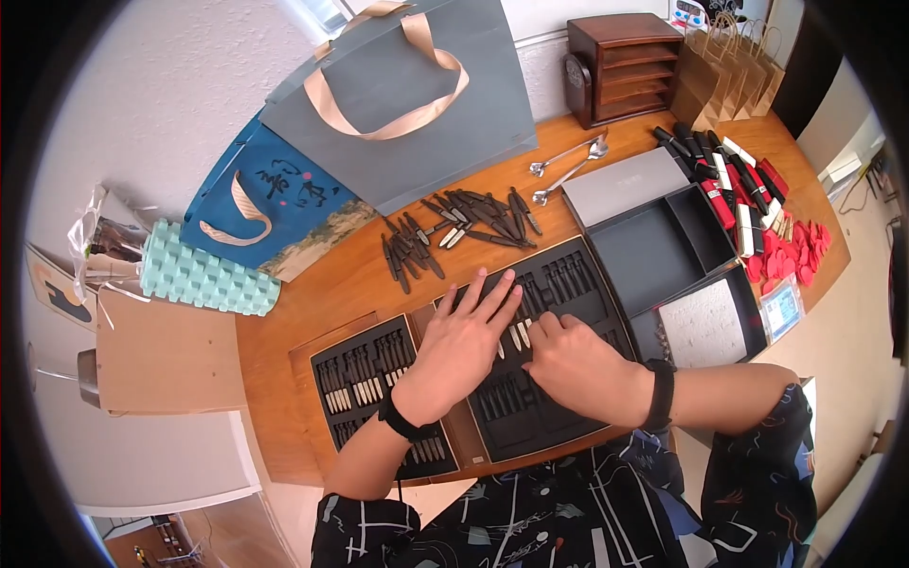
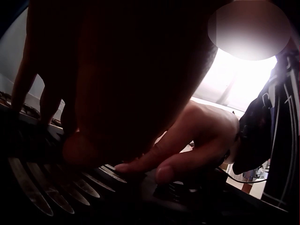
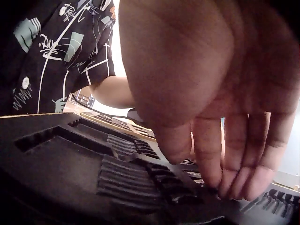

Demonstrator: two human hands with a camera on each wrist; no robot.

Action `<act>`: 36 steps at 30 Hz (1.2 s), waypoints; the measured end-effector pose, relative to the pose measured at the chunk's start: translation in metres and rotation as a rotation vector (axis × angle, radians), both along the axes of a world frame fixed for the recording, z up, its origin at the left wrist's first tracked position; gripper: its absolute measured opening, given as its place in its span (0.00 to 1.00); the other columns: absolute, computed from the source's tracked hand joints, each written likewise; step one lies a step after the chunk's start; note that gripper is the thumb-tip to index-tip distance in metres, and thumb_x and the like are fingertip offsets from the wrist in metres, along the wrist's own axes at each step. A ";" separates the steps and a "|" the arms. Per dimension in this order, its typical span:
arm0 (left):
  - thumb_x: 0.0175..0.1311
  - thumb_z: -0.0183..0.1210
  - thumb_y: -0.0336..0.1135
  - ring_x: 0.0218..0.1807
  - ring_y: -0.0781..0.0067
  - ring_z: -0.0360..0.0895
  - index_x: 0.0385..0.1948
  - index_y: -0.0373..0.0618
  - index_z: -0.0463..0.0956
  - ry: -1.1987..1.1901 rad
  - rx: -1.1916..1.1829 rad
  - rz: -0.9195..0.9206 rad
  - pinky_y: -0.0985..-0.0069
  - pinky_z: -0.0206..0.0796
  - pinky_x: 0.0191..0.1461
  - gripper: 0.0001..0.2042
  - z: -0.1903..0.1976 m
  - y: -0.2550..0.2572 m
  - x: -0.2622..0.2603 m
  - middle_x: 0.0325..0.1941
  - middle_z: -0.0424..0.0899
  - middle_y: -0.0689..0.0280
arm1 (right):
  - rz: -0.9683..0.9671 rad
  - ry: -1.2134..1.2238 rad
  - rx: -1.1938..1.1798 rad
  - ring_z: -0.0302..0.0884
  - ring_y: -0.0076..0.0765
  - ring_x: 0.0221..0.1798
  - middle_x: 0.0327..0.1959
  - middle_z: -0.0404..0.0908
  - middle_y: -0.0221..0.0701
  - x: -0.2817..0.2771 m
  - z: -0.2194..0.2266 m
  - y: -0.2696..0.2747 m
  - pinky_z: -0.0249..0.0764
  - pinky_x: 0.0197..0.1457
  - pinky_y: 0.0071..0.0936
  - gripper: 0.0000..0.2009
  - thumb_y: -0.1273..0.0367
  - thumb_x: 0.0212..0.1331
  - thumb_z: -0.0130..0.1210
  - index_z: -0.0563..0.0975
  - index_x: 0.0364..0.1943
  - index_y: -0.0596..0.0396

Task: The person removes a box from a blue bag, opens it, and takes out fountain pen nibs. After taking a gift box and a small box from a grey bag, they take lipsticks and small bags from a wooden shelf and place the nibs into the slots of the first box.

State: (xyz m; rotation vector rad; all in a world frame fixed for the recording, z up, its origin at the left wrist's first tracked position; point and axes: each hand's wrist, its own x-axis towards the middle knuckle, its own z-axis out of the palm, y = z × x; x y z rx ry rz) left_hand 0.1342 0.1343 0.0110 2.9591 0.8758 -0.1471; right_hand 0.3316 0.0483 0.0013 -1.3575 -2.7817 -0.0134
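My left hand (image 1: 459,352) spreads its straight fingers over the black slotted tray (image 1: 521,437) in the right half of a flat case. To its right, my right hand (image 1: 589,371) points its fingers down at the slots, beside a short row of pale metal blades (image 1: 520,334). From the left wrist, the right index fingertip reaches the end of one of the knife blades (image 2: 75,192), its thumb apart from it. From the right wrist, the right hand's fingers (image 3: 234,183) lie side by side, tips at the tray. The left palm hides part of the row.
The case's left tray (image 1: 379,412) holds rows of similar dark-handled pieces. Behind lie loose dark pieces (image 1: 483,218) and silver spoons (image 1: 573,170). A grey box (image 1: 630,189), red and black items (image 1: 729,180), paper bags (image 1: 407,104) and a wooden rack (image 1: 620,71) surround the case.
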 end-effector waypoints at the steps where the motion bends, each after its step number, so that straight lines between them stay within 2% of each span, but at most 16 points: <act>1: 0.64 0.61 0.26 0.84 0.49 0.58 0.75 0.44 0.68 0.009 0.010 0.001 0.47 0.60 0.81 0.33 0.000 0.000 0.000 0.85 0.61 0.61 | 0.009 -0.014 -0.004 0.77 0.39 0.42 0.34 0.79 0.36 0.000 0.002 0.001 0.75 0.43 0.31 0.15 0.61 0.64 0.63 0.86 0.27 0.60; 5: 0.64 0.61 0.26 0.84 0.49 0.57 0.75 0.44 0.67 0.019 0.015 -0.002 0.45 0.59 0.81 0.33 -0.001 0.000 0.000 0.85 0.60 0.61 | 0.037 -0.030 -0.015 0.77 0.38 0.43 0.33 0.79 0.36 0.000 0.002 0.004 0.74 0.42 0.31 0.17 0.59 0.65 0.63 0.86 0.27 0.59; 8: 0.63 0.60 0.26 0.83 0.47 0.58 0.74 0.42 0.69 0.006 0.015 -0.006 0.48 0.60 0.81 0.32 0.001 0.003 0.000 0.84 0.62 0.61 | 0.037 -0.096 -0.022 0.77 0.39 0.43 0.33 0.79 0.35 -0.004 0.002 0.003 0.73 0.42 0.31 0.17 0.58 0.66 0.62 0.87 0.27 0.58; 10: 0.64 0.60 0.26 0.73 0.47 0.74 0.66 0.43 0.78 -0.141 0.006 -0.060 0.55 0.71 0.73 0.25 0.004 0.013 0.001 0.76 0.75 0.57 | 0.033 -0.100 -0.019 0.76 0.39 0.43 0.33 0.78 0.35 -0.005 0.003 0.002 0.73 0.42 0.31 0.17 0.58 0.66 0.62 0.87 0.27 0.57; 11: 0.64 0.60 0.26 0.73 0.47 0.74 0.66 0.43 0.78 -0.141 0.009 -0.060 0.55 0.71 0.73 0.25 0.006 0.022 0.001 0.76 0.75 0.57 | 0.030 -0.103 -0.016 0.76 0.39 0.43 0.33 0.78 0.35 -0.005 0.003 0.001 0.72 0.42 0.31 0.17 0.58 0.66 0.62 0.87 0.27 0.57; 13: 0.65 0.61 0.27 0.55 0.48 0.86 0.53 0.43 0.85 -0.300 -0.239 0.090 0.59 0.80 0.58 0.16 0.012 0.043 0.006 0.58 0.88 0.58 | 0.027 -0.100 -0.002 0.76 0.39 0.43 0.33 0.78 0.35 -0.006 0.004 -0.001 0.72 0.42 0.31 0.17 0.58 0.67 0.62 0.87 0.27 0.57; 14: 0.65 0.61 0.27 0.55 0.48 0.86 0.53 0.43 0.85 -0.301 -0.235 0.090 0.59 0.80 0.58 0.16 0.012 0.051 0.010 0.58 0.88 0.58 | 0.023 -0.097 0.010 0.76 0.39 0.44 0.33 0.78 0.35 -0.006 0.004 -0.001 0.72 0.42 0.31 0.17 0.57 0.67 0.62 0.87 0.27 0.57; 16: 0.66 0.61 0.28 0.41 0.48 0.87 0.46 0.44 0.86 -0.354 -0.047 0.078 0.56 0.80 0.47 0.09 0.014 0.063 0.023 0.43 0.90 0.60 | 0.019 -0.105 0.023 0.75 0.39 0.44 0.33 0.78 0.34 -0.007 0.003 -0.003 0.72 0.42 0.31 0.18 0.57 0.67 0.62 0.87 0.27 0.56; 17: 0.64 0.62 0.27 0.44 0.50 0.85 0.44 0.43 0.85 -0.357 -0.017 0.096 0.55 0.79 0.48 0.08 0.017 0.067 0.029 0.40 0.88 0.61 | 0.016 -0.113 0.031 0.75 0.39 0.44 0.33 0.78 0.34 -0.006 0.002 -0.004 0.72 0.42 0.31 0.18 0.57 0.67 0.62 0.87 0.26 0.56; 21: 0.58 0.65 0.25 0.51 0.55 0.82 0.41 0.43 0.83 -0.269 0.062 0.002 0.58 0.78 0.54 0.09 0.017 0.089 0.042 0.42 0.85 0.62 | 0.001 -0.130 0.043 0.75 0.38 0.44 0.33 0.77 0.34 -0.006 0.000 -0.008 0.71 0.42 0.30 0.18 0.57 0.67 0.61 0.87 0.26 0.55; 25: 0.58 0.65 0.24 0.52 0.53 0.82 0.41 0.41 0.83 -0.204 0.083 -0.080 0.58 0.78 0.55 0.09 0.002 0.101 0.046 0.42 0.85 0.60 | -0.003 -0.122 0.073 0.74 0.38 0.44 0.33 0.77 0.33 -0.005 -0.001 -0.009 0.71 0.42 0.30 0.19 0.56 0.68 0.61 0.87 0.26 0.55; 30: 0.59 0.64 0.24 0.50 0.50 0.84 0.39 0.39 0.82 -0.105 0.037 0.009 0.56 0.78 0.53 0.07 -0.007 0.101 0.050 0.41 0.85 0.58 | -0.010 -0.113 0.066 0.74 0.38 0.44 0.34 0.77 0.33 -0.005 -0.001 -0.012 0.70 0.42 0.30 0.20 0.55 0.69 0.60 0.87 0.26 0.55; 32: 0.59 0.64 0.24 0.48 0.49 0.84 0.38 0.39 0.81 -0.124 0.030 0.012 0.56 0.78 0.52 0.06 -0.005 0.099 0.048 0.41 0.85 0.57 | 0.001 -0.136 0.090 0.76 0.36 0.44 0.35 0.79 0.32 -0.004 0.001 -0.013 0.71 0.41 0.27 0.10 0.64 0.59 0.59 0.89 0.28 0.50; 33: 0.60 0.64 0.25 0.47 0.48 0.84 0.37 0.39 0.80 -0.145 0.020 0.013 0.55 0.78 0.51 0.06 -0.001 0.097 0.048 0.41 0.85 0.57 | 0.000 -0.136 0.093 0.76 0.36 0.44 0.35 0.79 0.32 -0.004 0.001 -0.014 0.71 0.41 0.27 0.10 0.64 0.59 0.59 0.89 0.28 0.50; 35: 0.60 0.64 0.26 0.46 0.46 0.84 0.37 0.38 0.78 -0.221 0.027 0.038 0.54 0.77 0.51 0.06 0.009 0.092 0.044 0.41 0.85 0.57 | -0.024 -0.127 0.108 0.73 0.38 0.45 0.34 0.77 0.33 -0.004 -0.003 -0.016 0.70 0.43 0.30 0.20 0.54 0.69 0.59 0.87 0.27 0.55; 36: 0.60 0.64 0.26 0.45 0.45 0.84 0.36 0.37 0.77 -0.297 0.030 0.066 0.53 0.77 0.51 0.07 0.017 0.087 0.042 0.41 0.86 0.57 | -0.028 -0.126 0.111 0.73 0.38 0.45 0.34 0.77 0.33 -0.004 -0.003 -0.017 0.70 0.43 0.30 0.20 0.54 0.69 0.59 0.87 0.27 0.55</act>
